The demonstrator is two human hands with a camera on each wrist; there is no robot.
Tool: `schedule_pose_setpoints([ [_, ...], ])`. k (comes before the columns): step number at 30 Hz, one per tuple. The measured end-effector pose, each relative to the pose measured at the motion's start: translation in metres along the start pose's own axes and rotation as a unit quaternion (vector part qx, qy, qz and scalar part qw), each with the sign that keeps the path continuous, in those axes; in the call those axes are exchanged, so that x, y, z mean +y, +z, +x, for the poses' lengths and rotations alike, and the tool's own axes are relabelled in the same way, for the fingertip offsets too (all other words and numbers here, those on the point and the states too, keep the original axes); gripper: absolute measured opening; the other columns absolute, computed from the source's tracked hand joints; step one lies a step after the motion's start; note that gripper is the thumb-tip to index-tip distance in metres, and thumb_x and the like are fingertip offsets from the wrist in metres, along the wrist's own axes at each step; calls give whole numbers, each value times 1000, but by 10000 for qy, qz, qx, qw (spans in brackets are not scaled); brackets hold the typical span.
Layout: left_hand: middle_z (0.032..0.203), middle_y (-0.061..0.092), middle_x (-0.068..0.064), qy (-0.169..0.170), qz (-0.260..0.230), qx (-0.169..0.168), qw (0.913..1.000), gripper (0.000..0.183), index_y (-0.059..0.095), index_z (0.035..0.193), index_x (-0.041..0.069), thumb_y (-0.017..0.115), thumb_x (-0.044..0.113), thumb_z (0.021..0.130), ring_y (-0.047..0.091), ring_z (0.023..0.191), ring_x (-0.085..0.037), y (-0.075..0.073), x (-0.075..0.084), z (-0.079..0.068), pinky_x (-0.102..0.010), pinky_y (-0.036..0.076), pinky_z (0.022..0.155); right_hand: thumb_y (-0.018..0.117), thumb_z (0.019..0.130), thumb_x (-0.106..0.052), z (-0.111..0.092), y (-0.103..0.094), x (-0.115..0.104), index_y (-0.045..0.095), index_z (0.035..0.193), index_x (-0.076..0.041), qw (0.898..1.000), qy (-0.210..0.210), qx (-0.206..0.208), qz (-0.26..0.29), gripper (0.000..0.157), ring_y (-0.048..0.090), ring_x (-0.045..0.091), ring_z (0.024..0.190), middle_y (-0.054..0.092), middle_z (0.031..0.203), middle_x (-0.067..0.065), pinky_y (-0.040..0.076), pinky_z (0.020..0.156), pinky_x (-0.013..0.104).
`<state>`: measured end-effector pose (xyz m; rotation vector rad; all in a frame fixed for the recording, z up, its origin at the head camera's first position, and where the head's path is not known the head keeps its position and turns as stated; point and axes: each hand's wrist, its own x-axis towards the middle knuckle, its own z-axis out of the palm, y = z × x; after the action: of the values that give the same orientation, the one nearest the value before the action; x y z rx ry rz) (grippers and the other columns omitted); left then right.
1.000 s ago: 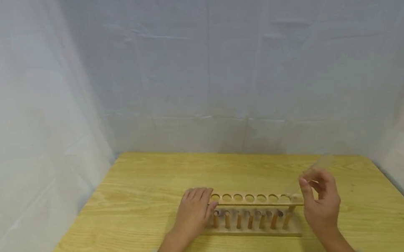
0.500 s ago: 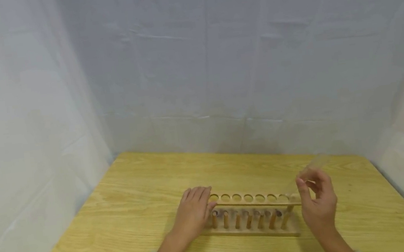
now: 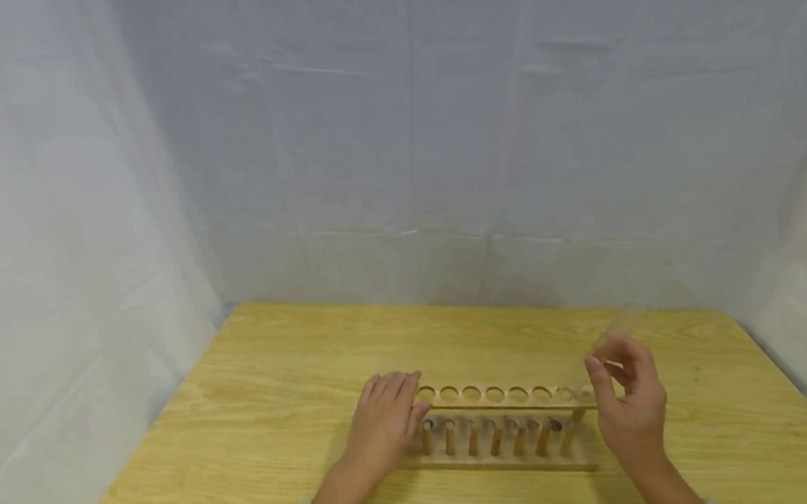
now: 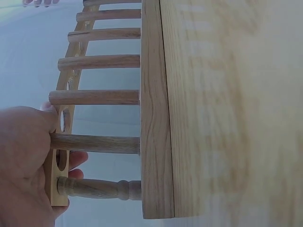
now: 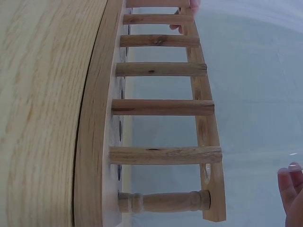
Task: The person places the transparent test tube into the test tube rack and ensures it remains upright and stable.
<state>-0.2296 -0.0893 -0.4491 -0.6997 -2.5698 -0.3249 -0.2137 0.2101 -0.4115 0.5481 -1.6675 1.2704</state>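
Crosswise, the wooden rack stands on the table, its long axis running left to right, right end slightly nearer. The left hand grips its left end; the right hand pinches a clear tube, slanting away rightward.

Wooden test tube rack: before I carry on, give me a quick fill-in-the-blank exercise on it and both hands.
1. The wooden test tube rack stands on the ____.
2. In the head view, the left hand grips the rack's ____ end.
3. The right hand holds a clear tube that is ____, not upright.

Missing words: table; left; tilted.
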Motion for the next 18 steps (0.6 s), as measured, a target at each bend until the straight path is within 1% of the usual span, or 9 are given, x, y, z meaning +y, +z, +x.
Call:
schedule_pose_setpoints([
  [5,123,62,-11,-8,-31,5,10000,46,55,132,1,55,34,99,55,118,-28,0,0,0,-50,38,106,55,82,26,5,3,-18,47,110,24,10000,36,-23,43,29,59,9,92,58,96,4,49,80,11],
  [7,122,62,-11,17,4,42,10000,46,55,131,1,56,34,99,56,117,-28,0,1,0,-50,39,106,55,82,26,6,3,-22,47,111,23,10000,63,-30,30,29,59,8,92,58,96,3,49,80,10],
  [13,120,63,-11,117,115,152,9997,46,56,130,1,58,33,97,57,115,-28,1,1,0,-50,40,104,56,81,27,6,3,-22,48,111,23,9998,121,-92,-121,32,59,8,92,58,96,2,48,80,9],
  [17,121,62,-11,54,55,60,10000,46,55,131,1,57,33,98,56,117,-29,0,1,1,-50,39,106,57,81,27,6,2,-23,48,112,22,9996,167,-165,-185,32,59,7,92,58,96,2,48,80,9],
  [18,122,62,-11,31,42,28,10000,46,55,131,1,56,33,98,56,117,-28,0,1,1,-50,39,106,57,80,26,4,2,-19,49,112,21,9995,185,-185,-195,33,59,7,93,58,96,2,48,80,9],
])
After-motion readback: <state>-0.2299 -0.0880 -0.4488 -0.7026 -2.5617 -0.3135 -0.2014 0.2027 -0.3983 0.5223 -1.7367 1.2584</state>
